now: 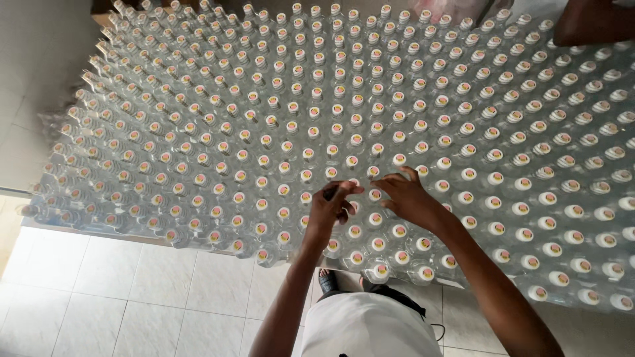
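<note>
**Two hands at the near rows of a field of capped bottles**

Nearest the camera, a white garment [367,327] covers the person's body, above a floor of pale square tiles [119,297] with thin grey joints. Both bare forearms reach up and away from there, converging over the near edge of the tabletop [92,228].

The left hand [331,205] is curled, its fingers bunched together and pinching at the top of a small clear plastic bottle [331,192]; the grip looks narrow and closed about the cap, though the fingers hide exactly how it is held. The right hand [407,196] lies flatter, fingers spread and slightly bent, fingertips resting on the white screw caps [399,159] just beside the left hand. It closes on nothing that can be seen.

Around and beyond the hands stand hundreds of identical transparent bottles [278,119], upright and packed shoulder to shoulder in tight diagonal rows. Each has a round ribbed white cap with a small pink-and-yellow mark in its centre. The clear walls glint with soft highlights.

At the far right corner, another person's dark arm [589,23] lies over the last rows.
</note>
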